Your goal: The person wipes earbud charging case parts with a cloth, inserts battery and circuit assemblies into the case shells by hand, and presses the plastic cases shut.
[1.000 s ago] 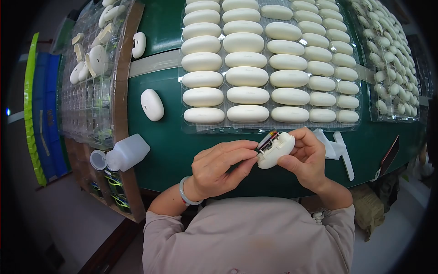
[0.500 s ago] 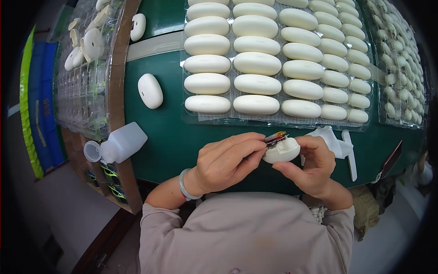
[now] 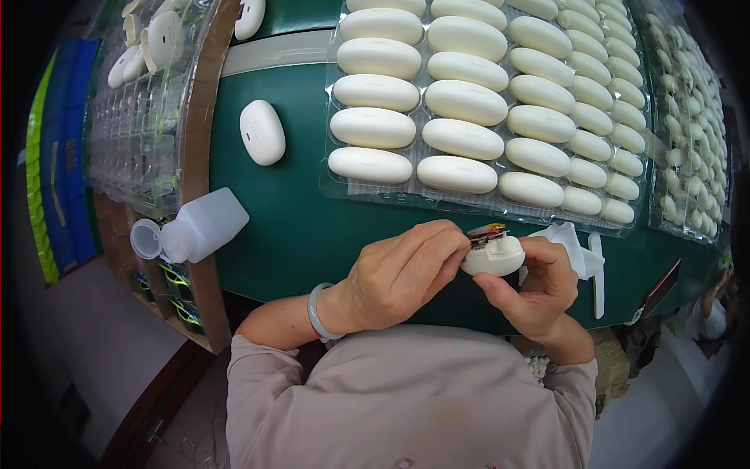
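My right hand holds a small white rounded plastic housing between thumb and fingers, over the table's near edge. From the housing's top rises a small electronic part with a yellowish end and dark components. My left hand, with a pale bangle at its wrist, has its fingers pinched together against the left side of that electronic part. Those fingertips are partly hidden, so how much of the part they grip does not show fully. A white cloth or soft wrap lies just beyond my right hand.
Clear plastic trays of white oval cases fill the far side. One white case lies at the left, near a translucent bottle. A white strip and a dark flat object lie at the right. A cardboard-edged rack stands left.
The view has shifted, so the trays sit farther right. My left hand has turned slightly, its fingers more curled by the electronic part. My right hand keeps its hold on the housing.
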A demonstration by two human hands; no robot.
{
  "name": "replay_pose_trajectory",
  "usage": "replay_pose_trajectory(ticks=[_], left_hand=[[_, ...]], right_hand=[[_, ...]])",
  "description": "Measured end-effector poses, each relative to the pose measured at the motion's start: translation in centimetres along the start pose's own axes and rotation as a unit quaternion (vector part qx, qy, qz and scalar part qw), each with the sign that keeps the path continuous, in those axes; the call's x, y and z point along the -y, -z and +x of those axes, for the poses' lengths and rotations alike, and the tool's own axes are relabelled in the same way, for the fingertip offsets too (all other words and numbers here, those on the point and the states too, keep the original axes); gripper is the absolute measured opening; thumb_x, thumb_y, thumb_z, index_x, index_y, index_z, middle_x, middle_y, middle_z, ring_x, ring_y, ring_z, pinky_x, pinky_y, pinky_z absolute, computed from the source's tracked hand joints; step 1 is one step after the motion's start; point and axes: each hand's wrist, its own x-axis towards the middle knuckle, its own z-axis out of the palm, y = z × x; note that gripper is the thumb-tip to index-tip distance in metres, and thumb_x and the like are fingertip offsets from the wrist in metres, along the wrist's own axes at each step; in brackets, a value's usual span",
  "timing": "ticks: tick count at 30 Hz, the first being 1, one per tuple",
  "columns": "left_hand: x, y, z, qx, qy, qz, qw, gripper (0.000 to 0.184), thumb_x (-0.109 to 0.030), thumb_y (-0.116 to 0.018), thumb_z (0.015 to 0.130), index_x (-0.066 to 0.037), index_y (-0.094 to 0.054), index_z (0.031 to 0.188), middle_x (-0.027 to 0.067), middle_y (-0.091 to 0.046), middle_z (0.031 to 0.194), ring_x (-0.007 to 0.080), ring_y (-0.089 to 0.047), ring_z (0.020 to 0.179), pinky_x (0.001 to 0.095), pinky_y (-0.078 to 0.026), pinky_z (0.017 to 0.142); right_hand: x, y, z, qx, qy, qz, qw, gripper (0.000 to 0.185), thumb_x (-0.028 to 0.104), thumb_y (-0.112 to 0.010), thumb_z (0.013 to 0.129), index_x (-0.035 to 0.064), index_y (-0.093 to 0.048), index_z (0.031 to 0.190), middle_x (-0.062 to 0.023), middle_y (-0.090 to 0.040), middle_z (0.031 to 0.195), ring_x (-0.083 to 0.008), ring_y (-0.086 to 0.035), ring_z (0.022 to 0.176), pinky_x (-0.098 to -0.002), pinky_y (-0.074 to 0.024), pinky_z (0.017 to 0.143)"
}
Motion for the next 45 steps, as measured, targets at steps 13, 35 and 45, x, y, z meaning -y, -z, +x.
replay_pose_trajectory(ticks=[13,35,45], left_hand=[[0.1,0.6,-0.1,0.057,0.064,-0.101,0.991,0.032,0.009,-0.065,0.070,-0.002,-0.051,0.097,0.0098,-0.057,0.090,0.0259,-0.059,0.080,0.0321,-0.049,0.062],[0.4,0.4,-0.3,-0.014,0.007,-0.040,0.999,0.030,0.002,-0.073,0.070,0.000,-0.061,0.098,0.0112,-0.065,0.083,0.0219,-0.065,0.067,0.0284,-0.053,0.057],[0.3,0.5,-0.6,0.021,0.026,-0.026,0.999,0.027,0.001,-0.072,0.068,-0.001,-0.062,0.092,0.0103,-0.064,0.083,0.0224,-0.064,0.066,0.0281,-0.053,0.056]], right_hand=[[0.0,0.1,-0.1,0.010,-0.038,0.024,0.999,0.045,0.002,-0.080,0.066,-0.0035,-0.053,0.101,-0.0135,-0.063,0.096,-0.0163,-0.062,0.082,-0.0262,-0.0493,0.076],[-0.3,0.3,-0.1,0.032,-0.143,0.192,0.970,0.040,-0.007,-0.072,0.072,0.0006,-0.042,0.098,-0.0232,-0.059,0.111,-0.0238,-0.060,0.101,-0.0356,-0.0479,0.088],[-0.6,-0.3,-0.5,0.043,-0.080,0.106,0.990,0.046,-0.009,-0.075,0.068,0.0003,-0.044,0.101,-0.0234,-0.059,0.112,-0.0235,-0.062,0.099,-0.0340,-0.0506,0.085]])
